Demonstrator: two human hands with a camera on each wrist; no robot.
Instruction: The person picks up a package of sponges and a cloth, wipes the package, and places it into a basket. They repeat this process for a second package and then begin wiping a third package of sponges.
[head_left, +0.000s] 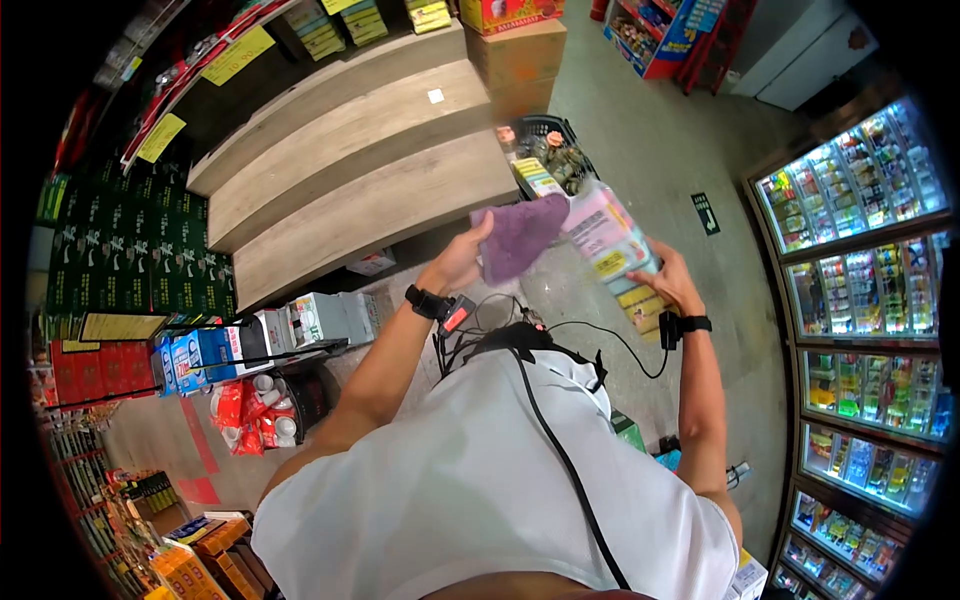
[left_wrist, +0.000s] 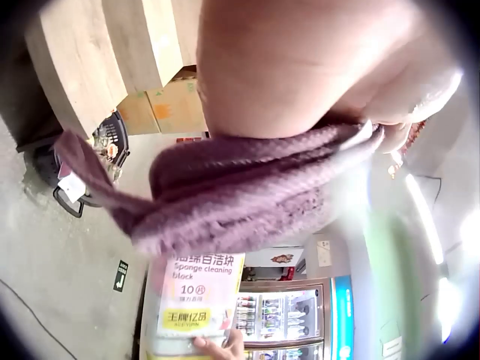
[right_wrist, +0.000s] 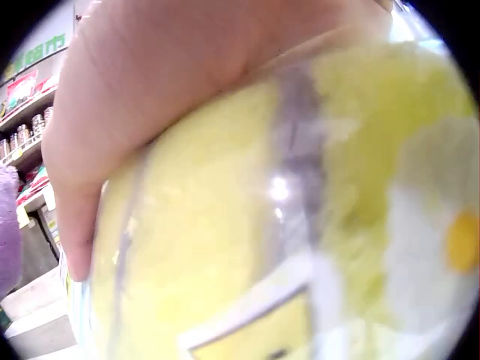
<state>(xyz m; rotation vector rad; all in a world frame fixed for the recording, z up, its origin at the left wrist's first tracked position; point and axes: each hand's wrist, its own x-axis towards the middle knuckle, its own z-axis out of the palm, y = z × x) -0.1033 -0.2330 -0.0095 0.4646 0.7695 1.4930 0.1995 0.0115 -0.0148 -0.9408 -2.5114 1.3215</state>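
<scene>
My left hand [head_left: 458,262] grips a folded purple cloth [head_left: 522,238] by its near end, out in front of my body. In the left wrist view the cloth [left_wrist: 240,199] hangs in soft folds below the fingers. My right hand [head_left: 676,280] holds a clear plastic pack of sponges [head_left: 603,232], its label reading "Sponge cleaning block". The far end of the pack overlaps the cloth's tip in the head view. Close up in the right wrist view, yellow sponges with grey bands [right_wrist: 202,217] show through the wrapper, with fingers curled over its edge.
Wooden stepped shelves [head_left: 380,180] rise ahead to the left. A dark shopping basket [head_left: 570,128] with jars and packs stands on the floor by their end. Lit drink fridges [head_left: 860,260] line the right. Boxes [head_left: 315,318] and a cable [head_left: 620,335] lie near me.
</scene>
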